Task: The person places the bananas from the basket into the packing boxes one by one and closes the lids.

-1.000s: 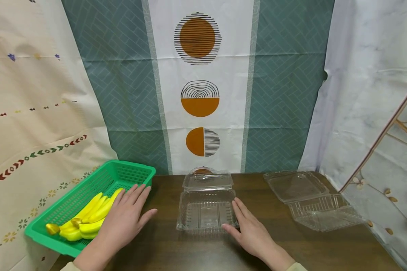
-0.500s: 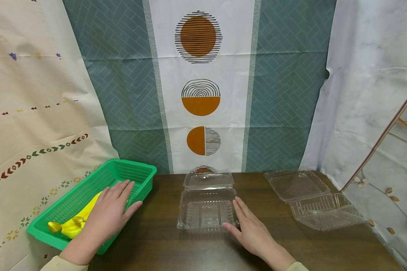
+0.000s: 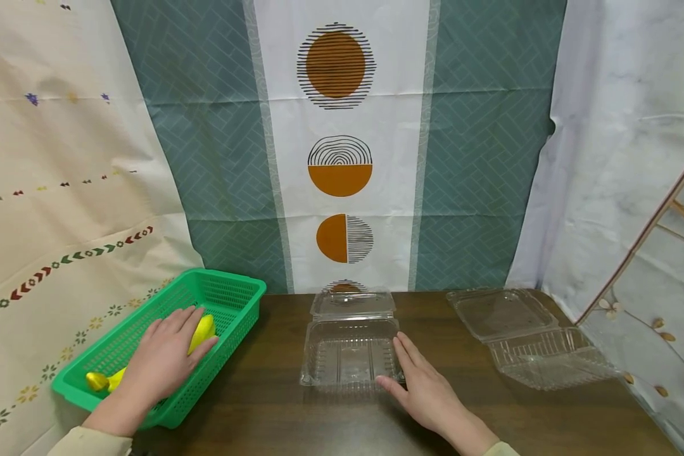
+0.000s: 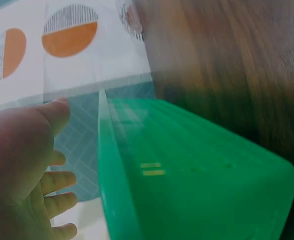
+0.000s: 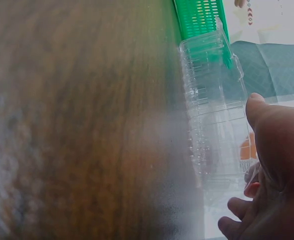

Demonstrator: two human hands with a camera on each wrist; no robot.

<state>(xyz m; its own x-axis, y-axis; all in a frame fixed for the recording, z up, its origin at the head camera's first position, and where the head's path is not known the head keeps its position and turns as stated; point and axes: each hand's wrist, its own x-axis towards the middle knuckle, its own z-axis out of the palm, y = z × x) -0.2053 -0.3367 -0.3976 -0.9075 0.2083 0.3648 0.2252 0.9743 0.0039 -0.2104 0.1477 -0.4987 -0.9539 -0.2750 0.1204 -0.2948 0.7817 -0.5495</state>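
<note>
My left hand (image 3: pixel 165 354) hovers over the green basket (image 3: pixel 245 310), fingers extended and slightly bent, with nothing held. Beneath it lie yellow bananas (image 3: pixel 203 334), mostly hidden by the hand; one golden-brown banana tip (image 3: pixel 97 380) shows at the near left. The left wrist view has the hand's thumb and fingers spread apart, just beside and above the basket's rim (image 4: pixel 112 175). At the middle of the table, a clear plastic clamshell container (image 3: pixel 350 361) lies with its lid tilted back. My right hand (image 3: pixel 427 392) rests at its right side, fingers straight, thumb by the front corner.
A second clear clamshell container (image 3: pixel 547 358) lies opened out at the right of the brown wooden table (image 3: pixel 296 424). Patterned cloth (image 3: pixel 348 190) hangs along the back edge, with more cloth on both sides.
My left hand has moved left and farther over the basket, covering more of the bananas. The right hand stays at the container's side.
</note>
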